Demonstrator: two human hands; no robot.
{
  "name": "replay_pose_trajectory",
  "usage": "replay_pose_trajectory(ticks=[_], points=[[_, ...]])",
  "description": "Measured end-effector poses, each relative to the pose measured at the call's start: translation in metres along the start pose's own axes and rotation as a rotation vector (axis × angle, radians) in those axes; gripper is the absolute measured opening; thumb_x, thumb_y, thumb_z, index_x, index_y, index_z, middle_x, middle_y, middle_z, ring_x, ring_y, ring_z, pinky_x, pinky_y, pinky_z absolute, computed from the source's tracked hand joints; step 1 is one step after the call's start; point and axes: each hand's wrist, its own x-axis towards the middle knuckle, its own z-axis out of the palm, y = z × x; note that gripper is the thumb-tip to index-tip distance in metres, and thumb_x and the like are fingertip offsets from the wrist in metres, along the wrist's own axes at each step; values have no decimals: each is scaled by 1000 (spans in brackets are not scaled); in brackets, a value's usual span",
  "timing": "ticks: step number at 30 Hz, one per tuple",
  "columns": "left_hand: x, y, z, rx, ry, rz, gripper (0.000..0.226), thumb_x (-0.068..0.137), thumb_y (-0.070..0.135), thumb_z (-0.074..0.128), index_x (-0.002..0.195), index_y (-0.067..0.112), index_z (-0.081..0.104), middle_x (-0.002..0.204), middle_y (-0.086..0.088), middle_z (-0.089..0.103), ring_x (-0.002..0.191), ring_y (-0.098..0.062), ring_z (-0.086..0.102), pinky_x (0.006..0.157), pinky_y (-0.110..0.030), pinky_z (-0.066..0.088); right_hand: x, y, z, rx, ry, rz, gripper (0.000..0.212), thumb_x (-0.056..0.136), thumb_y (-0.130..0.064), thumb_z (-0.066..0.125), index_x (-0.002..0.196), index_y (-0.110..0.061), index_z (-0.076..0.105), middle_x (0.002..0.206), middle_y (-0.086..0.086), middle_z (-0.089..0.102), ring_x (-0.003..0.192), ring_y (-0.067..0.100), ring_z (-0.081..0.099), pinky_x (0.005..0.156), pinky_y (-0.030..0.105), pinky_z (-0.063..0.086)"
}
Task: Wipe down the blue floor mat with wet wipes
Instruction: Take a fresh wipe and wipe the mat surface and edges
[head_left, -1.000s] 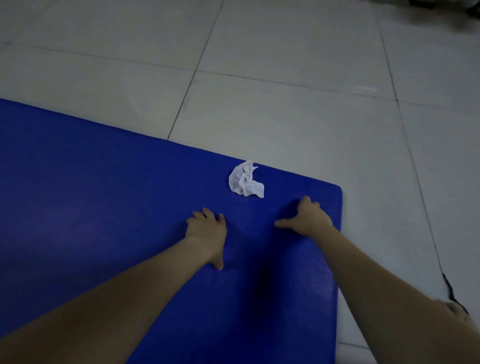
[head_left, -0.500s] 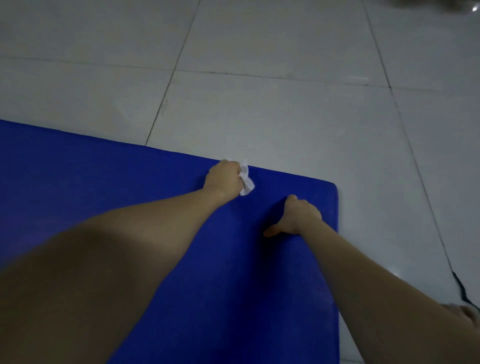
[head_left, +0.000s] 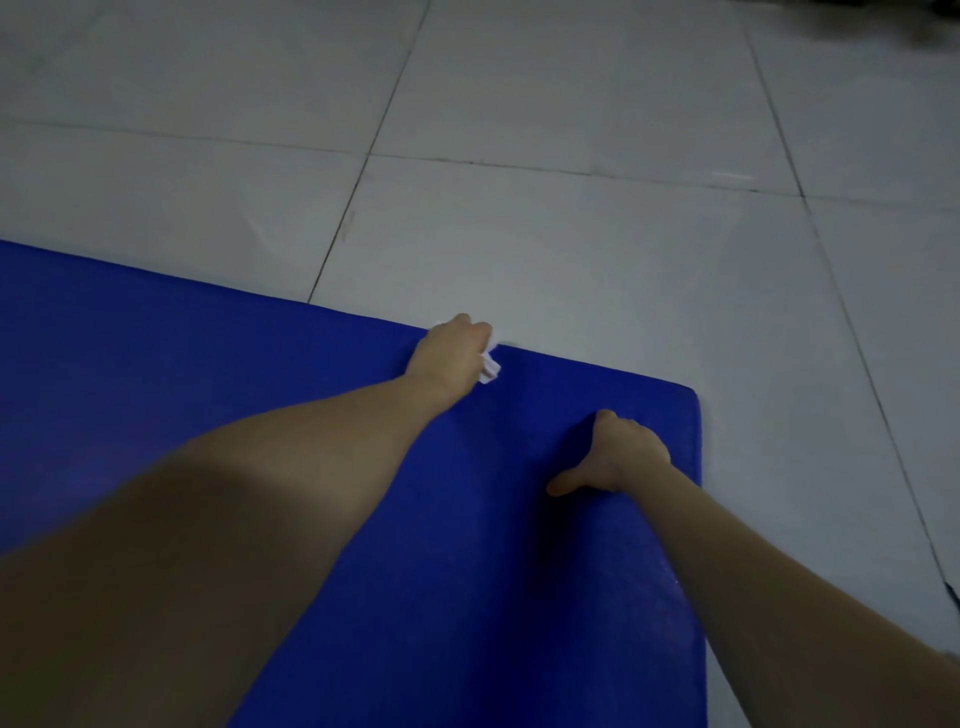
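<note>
The blue floor mat (head_left: 218, 353) covers the lower left of the view, its far right corner near the middle right. My left hand (head_left: 449, 351) reaches to the mat's far edge and grips a crumpled white wet wipe (head_left: 489, 364); only a small part of the wipe shows beside the fingers. My right hand (head_left: 621, 454) rests on the mat near its right corner, thumb stretched out to the left, fingers bent down against the surface and holding nothing.
Pale grey floor tiles (head_left: 597, 234) with dark grout lines surround the mat on the far side and the right. A dark blurred object (head_left: 883, 15) lies at the top right edge.
My left hand went from resting flat on the mat to reaching forward and taking hold of the wet wipe at the far edge. My right hand stayed on the mat.
</note>
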Motion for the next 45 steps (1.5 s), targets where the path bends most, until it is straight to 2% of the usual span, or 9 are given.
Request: replay_pose_trajectory(ticks=[4,9,15,18,23,28,36,41,45], points=[[-8,-49,-16,72,103,-233,6,94,15,60,99,15,63,103,-9,61,92,-29,61,77,-36,50,2,1,1,-5,9,0,114,53,-73,85,139,-14,38,116,1,54,95,19,48,72,34,47],[-17,-37,-14,-92,200,-443,6,92,12,56,95,13,61,95,-11,63,90,-32,61,74,-34,47,4,-1,1,-14,-1,2,111,52,-72,86,135,-14,41,109,-1,52,95,20,51,73,34,47],[-35,26,9,-324,55,-167,32,86,1,45,63,22,41,68,8,61,63,-15,53,58,-25,44,8,-4,-1,-41,-31,-3,97,50,-72,87,119,-17,45,97,-1,56,92,21,59,74,35,52],[-39,51,24,-241,2,-45,30,93,8,56,77,33,50,91,6,57,84,-15,48,80,-24,43,10,-4,-1,-59,-37,3,94,49,-72,87,113,-18,45,93,0,59,85,19,62,72,34,54],[-39,49,26,-140,-60,121,4,91,9,59,90,13,61,87,2,68,83,-17,60,74,-40,58,13,-2,-1,-71,-22,-19,89,49,-74,85,108,-19,46,90,-1,59,83,18,61,71,32,54],[-37,9,13,20,54,57,15,94,28,61,100,14,65,102,0,56,96,-19,54,71,-32,43,14,0,2,-52,-7,-40,97,45,-78,84,112,-19,45,95,-3,55,92,20,58,79,37,55],[-58,-77,-20,92,98,-317,25,85,18,77,88,15,53,97,-3,70,82,-23,65,65,-39,55,14,0,2,-52,-11,-30,95,46,-76,86,108,-18,45,90,-1,55,89,20,59,78,38,56],[-66,-44,-1,-69,133,-329,32,92,10,61,67,20,44,85,9,74,79,-18,64,53,-27,41,16,-1,2,-63,-17,-28,93,45,-75,87,106,-18,47,90,0,59,86,20,62,80,39,58],[-71,17,18,-170,53,-240,26,96,26,63,75,16,51,89,-2,74,86,-22,66,69,-33,54,18,0,2,-70,-6,-27,90,44,-76,86,101,-19,47,88,1,60,84,20,62,78,39,58]])
